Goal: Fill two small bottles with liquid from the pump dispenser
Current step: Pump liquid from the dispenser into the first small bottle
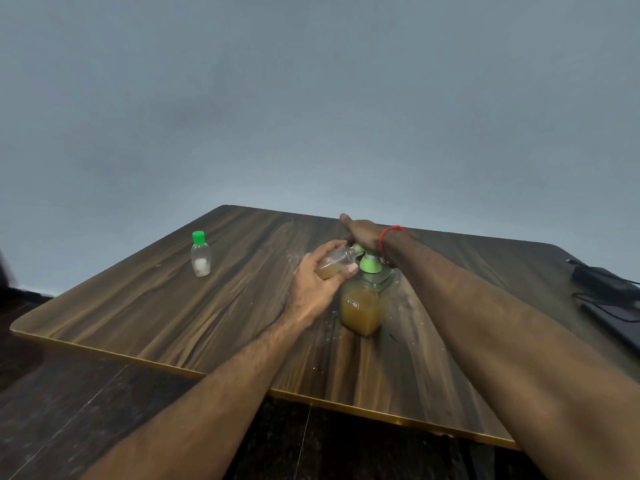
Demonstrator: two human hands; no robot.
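- My left hand [313, 285] was wrapped around one small bottle [334, 263], tipped on its side with its mouth up against the pump spout [356, 250].
- My right hand [363, 232] lay flat on the pump top, palm down, gripping nothing.
- That bottle had amber liquid in roughly its lower half, so I'd call it partway filled, not done.
- The dispenser [363, 306] stood mid-table, still pretty full.
- The second bottle [200, 256] sat well off to the left, green cap on, no amber in it as far as I could tell. So bottle two was all still to do.
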